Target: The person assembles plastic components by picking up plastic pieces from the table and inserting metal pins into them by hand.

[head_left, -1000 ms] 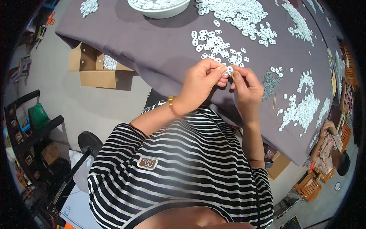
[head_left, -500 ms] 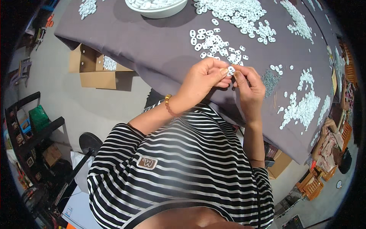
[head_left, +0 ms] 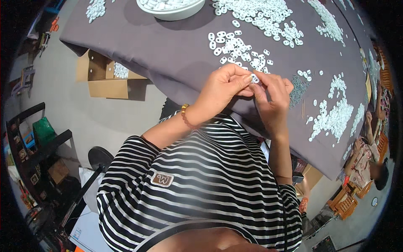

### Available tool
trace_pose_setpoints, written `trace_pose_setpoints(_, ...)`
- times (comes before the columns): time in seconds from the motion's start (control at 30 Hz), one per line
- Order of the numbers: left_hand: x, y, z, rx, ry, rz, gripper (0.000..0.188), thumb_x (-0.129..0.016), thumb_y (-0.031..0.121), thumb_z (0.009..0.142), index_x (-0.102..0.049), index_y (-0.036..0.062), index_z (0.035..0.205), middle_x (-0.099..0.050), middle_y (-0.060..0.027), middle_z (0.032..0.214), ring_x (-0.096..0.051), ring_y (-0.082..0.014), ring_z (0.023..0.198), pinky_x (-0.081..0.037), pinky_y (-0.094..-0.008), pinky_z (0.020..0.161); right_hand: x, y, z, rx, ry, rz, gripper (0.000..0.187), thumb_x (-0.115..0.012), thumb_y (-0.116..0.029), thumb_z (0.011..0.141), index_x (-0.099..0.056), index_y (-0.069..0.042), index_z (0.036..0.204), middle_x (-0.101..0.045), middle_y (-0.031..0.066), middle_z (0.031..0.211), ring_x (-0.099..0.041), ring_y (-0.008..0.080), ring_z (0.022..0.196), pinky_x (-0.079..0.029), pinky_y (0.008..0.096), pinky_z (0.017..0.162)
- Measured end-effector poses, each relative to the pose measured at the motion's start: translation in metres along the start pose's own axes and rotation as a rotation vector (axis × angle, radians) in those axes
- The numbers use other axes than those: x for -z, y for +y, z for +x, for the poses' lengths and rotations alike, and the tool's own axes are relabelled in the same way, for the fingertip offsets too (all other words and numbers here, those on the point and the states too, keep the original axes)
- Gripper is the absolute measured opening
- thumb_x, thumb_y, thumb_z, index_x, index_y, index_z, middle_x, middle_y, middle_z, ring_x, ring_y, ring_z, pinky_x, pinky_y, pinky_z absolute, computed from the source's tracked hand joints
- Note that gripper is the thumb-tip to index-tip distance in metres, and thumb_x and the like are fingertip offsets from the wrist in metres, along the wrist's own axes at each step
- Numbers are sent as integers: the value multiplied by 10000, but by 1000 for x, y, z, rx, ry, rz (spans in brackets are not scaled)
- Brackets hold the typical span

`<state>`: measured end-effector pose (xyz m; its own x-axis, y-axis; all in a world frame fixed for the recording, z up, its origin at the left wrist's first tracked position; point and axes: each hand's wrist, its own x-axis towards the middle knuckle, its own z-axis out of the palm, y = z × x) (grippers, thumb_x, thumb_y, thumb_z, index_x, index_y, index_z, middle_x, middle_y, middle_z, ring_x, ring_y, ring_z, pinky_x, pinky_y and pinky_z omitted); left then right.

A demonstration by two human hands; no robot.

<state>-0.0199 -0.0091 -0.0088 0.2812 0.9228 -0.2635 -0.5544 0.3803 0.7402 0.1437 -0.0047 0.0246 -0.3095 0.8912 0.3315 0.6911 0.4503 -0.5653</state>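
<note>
Over the table's near edge, my left hand [head_left: 224,88] pinches a small white oval plastic piece with two holes [head_left: 255,78] between thumb and fingertips. The fingertips of my right hand [head_left: 273,94] meet the same piece from the right, thumb and forefinger closed at its side. Whether they also hold something tiny is hidden. Just beyond the hands lies a loose group of similar white pieces [head_left: 239,49], with a bigger heap of white pieces [head_left: 258,17] farther back. Right of my right hand sits a pile of small dark grey springs or similar parts [head_left: 299,91].
A grey cloth [head_left: 168,50] covers the table. A white bowl of pieces [head_left: 172,16] stands at the back. Small white parts [head_left: 336,117] and thin brown sticks [head_left: 303,110] lie right. An open cardboard box [head_left: 108,88] is below left. Another person [head_left: 362,161] sits at far right.
My right hand has shifted slightly up, its fingers curling more around the piece. A small dark bit below the right fingertips no longer shows. The left hand stays nearly still.
</note>
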Motion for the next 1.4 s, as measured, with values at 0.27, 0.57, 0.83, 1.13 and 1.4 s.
trace_pose_setpoints(0.27, -2, -7, -1, -16, 53, -91, 191, -551, 83, 981, -554, -48, 1121, -660, -131, 1008, -680, -180, 923, -587, -294, 809, -5, -2, -3, 27, 50, -135, 266, -716, -165, 827, -681, -94, 1081, -653, 29, 895, -612, 171, 837, -325, 364, 873)
trace_pose_setpoints(0.57, -5, -6, -3, 4, 53, -93, 175, -536, 107, 997, -532, -42, 1088, -657, -132, 1024, -669, -152, 884, -579, -265, 791, -10, -1, -8, -273, 104, 191, 115, -701, -78, 844, -673, -46, 951, -666, 32, 908, -605, 143, 806, -417, 309, 823)
trace_pose_setpoints(0.83, 0, -11, -2, -90, 28, 288, 170, -552, 106, 987, -576, -11, 1109, -676, -87, 1001, -666, -130, 859, -555, -250, 707, -7, -3, -9, -625, 8, 647, 107, -671, -79, 892, -657, -1, 963, -660, 25, 868, -578, 74, 749, -481, 224, 685)
trace_pose_setpoints(1.13, 1, -8, -1, -343, 94, 952, 170, -570, 112, 966, -620, -13, 1070, -706, -82, 900, -673, -119, 835, -540, -276, 734, -8, 12, -23, -339, 120, 104, 111, -676, -74, 853, -673, -57, 963, -656, 39, 893, -604, 152, 809, -404, 310, 819)
trace_pose_setpoints(1.4, -1, -7, 4, -359, 79, 869, 93, -612, 91, 897, -651, 48, 970, -659, -100, 833, -643, -288, 770, -511, -367, 681, -6, 17, -33, -154, 96, -256, 126, -638, -149, 877, -679, -112, 990, -660, 20, 947, -594, 179, 934, -322, 382, 914)
